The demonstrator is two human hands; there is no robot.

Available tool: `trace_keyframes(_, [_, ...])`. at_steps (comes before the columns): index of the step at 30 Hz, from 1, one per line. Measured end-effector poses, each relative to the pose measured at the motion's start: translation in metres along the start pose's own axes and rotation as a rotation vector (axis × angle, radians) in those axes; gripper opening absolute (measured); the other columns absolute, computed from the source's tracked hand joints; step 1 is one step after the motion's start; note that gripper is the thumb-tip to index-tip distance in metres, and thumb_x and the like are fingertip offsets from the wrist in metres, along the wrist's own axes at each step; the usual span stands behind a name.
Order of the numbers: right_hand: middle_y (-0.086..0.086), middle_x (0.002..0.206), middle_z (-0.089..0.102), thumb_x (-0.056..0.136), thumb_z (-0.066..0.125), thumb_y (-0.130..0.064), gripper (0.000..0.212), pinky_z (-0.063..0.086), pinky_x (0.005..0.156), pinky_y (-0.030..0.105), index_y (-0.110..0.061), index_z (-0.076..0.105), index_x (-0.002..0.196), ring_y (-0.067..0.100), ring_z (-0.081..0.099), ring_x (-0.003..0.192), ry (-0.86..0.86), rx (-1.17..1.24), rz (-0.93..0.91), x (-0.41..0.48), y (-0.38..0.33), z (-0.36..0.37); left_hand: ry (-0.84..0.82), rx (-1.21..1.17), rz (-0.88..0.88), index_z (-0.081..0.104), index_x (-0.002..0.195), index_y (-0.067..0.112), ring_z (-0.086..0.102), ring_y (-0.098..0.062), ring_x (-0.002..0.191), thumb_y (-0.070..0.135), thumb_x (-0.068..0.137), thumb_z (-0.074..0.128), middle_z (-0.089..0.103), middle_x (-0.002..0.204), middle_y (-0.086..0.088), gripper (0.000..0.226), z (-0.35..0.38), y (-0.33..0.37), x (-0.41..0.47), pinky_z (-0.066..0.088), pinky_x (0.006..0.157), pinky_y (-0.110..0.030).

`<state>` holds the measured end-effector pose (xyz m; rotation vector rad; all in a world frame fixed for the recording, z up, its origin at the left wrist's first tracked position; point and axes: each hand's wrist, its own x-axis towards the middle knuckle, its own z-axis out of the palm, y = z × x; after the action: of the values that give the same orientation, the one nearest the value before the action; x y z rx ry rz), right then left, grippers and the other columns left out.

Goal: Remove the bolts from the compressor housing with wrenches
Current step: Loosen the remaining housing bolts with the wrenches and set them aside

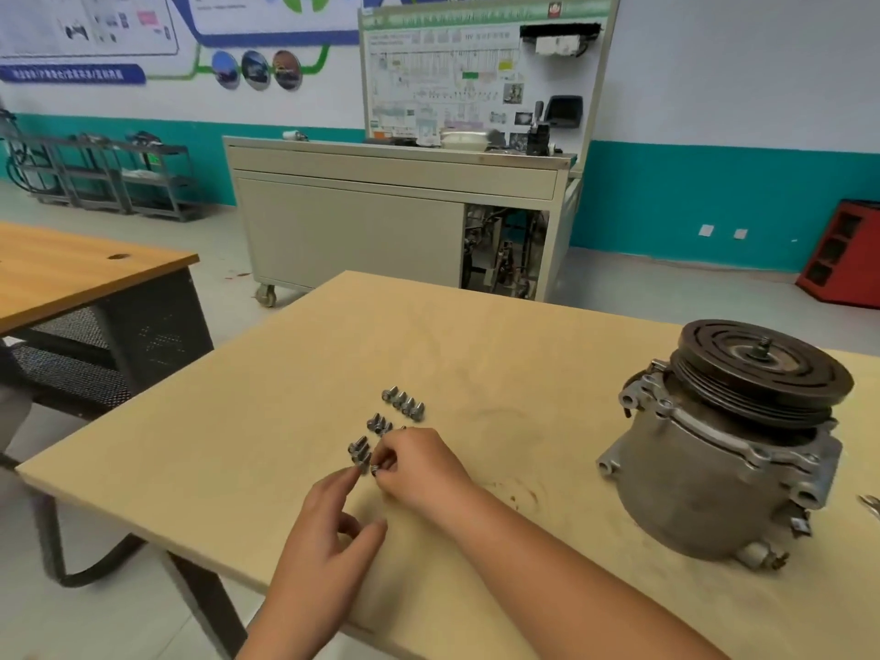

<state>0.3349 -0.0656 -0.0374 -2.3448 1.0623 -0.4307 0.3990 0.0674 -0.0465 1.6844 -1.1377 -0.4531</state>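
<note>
We saw the compressor (714, 473) standing on end on the pale worktop (266, 402), its dark grooved pulley (781, 373) facing up with a threaded stud at the centre. Well to the left of the compressor, as the head camera saw it, loose bolts lay on the wood in three small groups: the farthest cluster (404, 402), the middle cluster (378, 424) and the nearest cluster (359, 453), all clear of the housing. Our hands were at that nearest cluster, well apart from the compressor and touching no part of it. The right hand (421, 464) had its fingers curled, and its fingertips pinched a single bolt (376, 469) just beside the nearest cluster. The left hand (328, 521) held nothing. Its forefinger reached out straight with the tip just beside the same bolts, though we could not tell whether it touched them, and its other fingers were loosely bent. The two hands were close together. On the compressor's far side, at the right edge of the view, a sliver of a metal tool (870, 504) lay on the worktop. Beyond the compressor, across the floor, stood a grey wheeled cabinet (362, 221).
</note>
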Motion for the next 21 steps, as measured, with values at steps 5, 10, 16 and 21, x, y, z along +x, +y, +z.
trace_keyframes(5, [-0.005,0.114,0.058,0.085,0.056,-0.02,0.034,0.047,0.085,0.027,-0.025,0.056,0.119,0.012,0.056,0.101,0.073,0.049,-0.054,-0.041,-0.012,-0.034,0.012,-0.157,0.265,0.06,0.109,0.042,0.055,-0.005,0.076,0.023,0.082,0.065,0.059,0.114,0.01,0.033,0.017,0.026,0.002,0.039,0.061,-0.009])
trace_keyframes(10, [-0.019,0.11,0.056,0.077,0.055,-0.027,0.036,0.04,0.077,0.011,-0.039,0.057,0.111,0.004,0.054,0.103,0.852,0.421,-0.263,-0.144,0.016,-0.106,0.002,-0.403,0.567,0.059,0.11,0.039,0.053,-0.008,0.089,0.035,0.086,0.046,0.056,0.107,0.016,0.028,0.063,0.084,0.027,0.039,0.073,-0.013])
trace_keyframes(16, [-0.013,0.145,0.037,0.095,0.05,-0.022,0.041,0.035,0.09,0.012,-0.042,0.042,0.13,-0.018,0.043,0.11,1.269,0.903,0.239,-0.193,0.097,-0.153,-0.292,-0.589,0.124,0.051,0.124,0.021,0.05,-0.013,0.12,0.033,0.1,0.043,0.053,0.132,0.0,0.028,0.18,0.142,0.069,0.038,0.106,-0.035])
trace_keyframes(21, [-0.007,0.156,0.014,0.098,0.042,-0.029,0.051,0.013,0.087,-0.01,-0.018,0.029,0.146,-0.011,0.015,0.125,1.152,0.726,0.358,-0.161,0.113,-0.15,-0.514,-0.95,-0.293,0.064,0.121,0.006,0.058,-0.032,0.118,0.049,0.098,0.033,0.065,0.12,-0.018,0.057,0.229,0.146,0.06,0.036,0.11,-0.049])
